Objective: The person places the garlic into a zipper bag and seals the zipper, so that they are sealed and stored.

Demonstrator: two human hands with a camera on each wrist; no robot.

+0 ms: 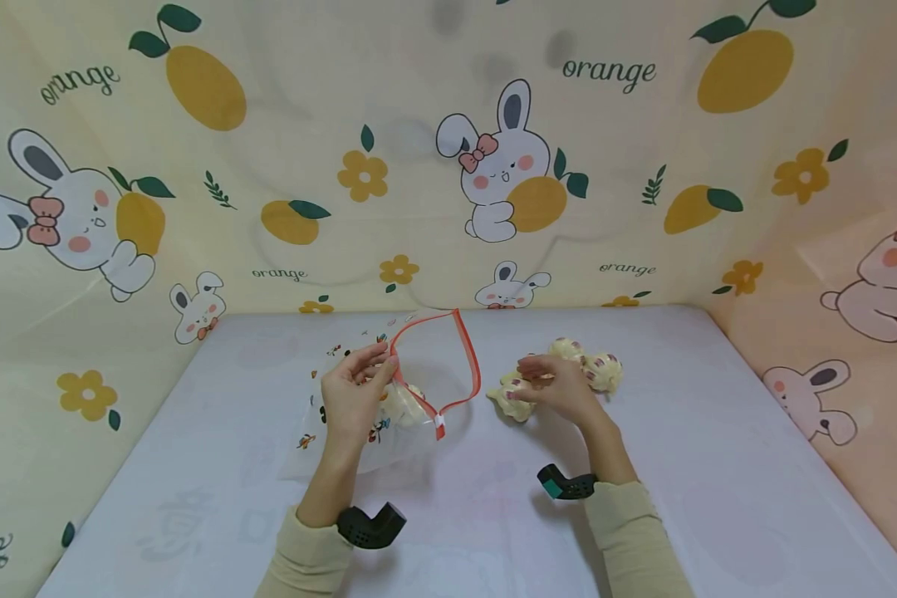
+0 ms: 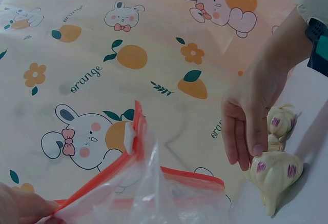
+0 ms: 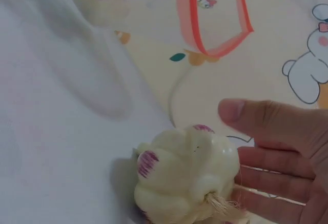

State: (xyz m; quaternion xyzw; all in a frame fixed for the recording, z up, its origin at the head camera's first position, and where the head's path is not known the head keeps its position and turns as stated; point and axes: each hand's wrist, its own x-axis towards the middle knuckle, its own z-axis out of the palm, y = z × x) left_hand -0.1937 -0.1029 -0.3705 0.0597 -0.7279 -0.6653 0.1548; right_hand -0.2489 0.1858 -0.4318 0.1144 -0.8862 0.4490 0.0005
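My left hand [image 1: 351, 394] pinches the red-edged rim of a clear zip bag [image 1: 329, 453] printed with small cartoon figures. The bag's mouth gapes to the right, its red zip strip [image 1: 469, 357] spread into a loop with a white slider at the near end. Inside the bag shows a pale garlic bulb [image 1: 402, 407]. My right hand [image 1: 564, 390] reaches over another garlic bulb [image 1: 512, 404], cream with purple marks. The right wrist view has the thumb apart from this bulb [image 3: 179, 178], with the fingers extended beside it; whether they touch it I cannot tell.
More garlic bulbs [image 1: 602, 373] lie just beyond and right of my right hand. A white-covered table [image 1: 217, 432] meets a cream cloth backdrop [image 1: 404, 75] with rabbits and oranges at the back and sides. Each wrist carries a black camera [image 1: 371, 526].
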